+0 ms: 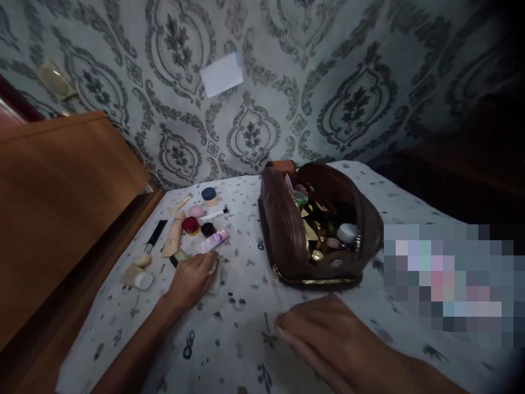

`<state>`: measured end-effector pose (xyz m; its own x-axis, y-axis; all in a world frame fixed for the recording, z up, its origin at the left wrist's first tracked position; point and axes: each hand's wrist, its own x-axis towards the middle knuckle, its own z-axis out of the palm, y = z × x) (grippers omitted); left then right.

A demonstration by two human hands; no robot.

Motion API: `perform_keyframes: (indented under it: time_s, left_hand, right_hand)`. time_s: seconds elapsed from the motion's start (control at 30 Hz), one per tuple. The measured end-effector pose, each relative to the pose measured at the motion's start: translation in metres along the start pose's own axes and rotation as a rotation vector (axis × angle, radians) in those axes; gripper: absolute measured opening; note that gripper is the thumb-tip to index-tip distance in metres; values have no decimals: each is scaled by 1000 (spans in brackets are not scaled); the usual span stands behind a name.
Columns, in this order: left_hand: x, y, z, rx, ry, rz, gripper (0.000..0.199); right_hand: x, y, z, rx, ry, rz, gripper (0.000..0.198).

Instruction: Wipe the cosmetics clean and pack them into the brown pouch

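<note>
On the left of the head view, my left hand (191, 279) is closed around a small clear, see-through item (216, 280) at the cloth. Just beyond its fingers lies a pink tube (213, 241), and a dark green item (179, 257) sits beside the knuckles. My right hand (324, 334) rests low on the patterned sheet, fingers stretched toward the left, and nothing shows in it. In front of that hand stands an unzipped brown leather bag (283, 219) filled with cosmetics, including a grey-white round lid (348, 233).
Several cosmetics lie spread at the left: a blue-lidded jar (209, 195), red jar (191, 225), peach tube (174, 234), black-capped tube (213, 215) and white-capped tube (143, 280). A wooden cabinet (61, 208) borders the left edge; patterned wallpaper (252, 131) is behind. A blurred patch covers the right.
</note>
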<state>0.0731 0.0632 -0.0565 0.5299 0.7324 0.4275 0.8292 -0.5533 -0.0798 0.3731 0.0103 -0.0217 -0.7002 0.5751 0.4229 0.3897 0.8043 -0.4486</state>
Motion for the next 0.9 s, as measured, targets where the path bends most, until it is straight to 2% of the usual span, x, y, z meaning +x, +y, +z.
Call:
perform_keyframes:
  time_s: [0.1,0.23,0.33,0.47,0.57,0.67,0.77,0.9]
  left_hand:
    - [3,-12,-6,-84,21,-173,23]
    - [10,-44,-15,-289,152,-485,26]
    - [14,-86,-17,-342,261,-695,30]
    - [24,-154,-19,-264,306,-842,32]
    - [36,-197,-19,-195,254,-938,29]
    - [49,-228,-12,-129,131,-1005,29]
    - [62,-246,2,-73,-33,-1005,31]
    - [71,-258,18,-7,-238,-954,34]
  right_hand:
    - [13,1,22,154,-23,38,41]
    - [31,3,43,393,-35,231,47]
    - [42,6,56,662,-38,428,52]
    - [49,18,78,900,8,623,63]
    - [45,26,93,912,75,670,65]
    - [39,28,100,889,84,665,64]
    - [35,26,101,876,61,647,62]
    - [34,24,98,876,50,639,60]
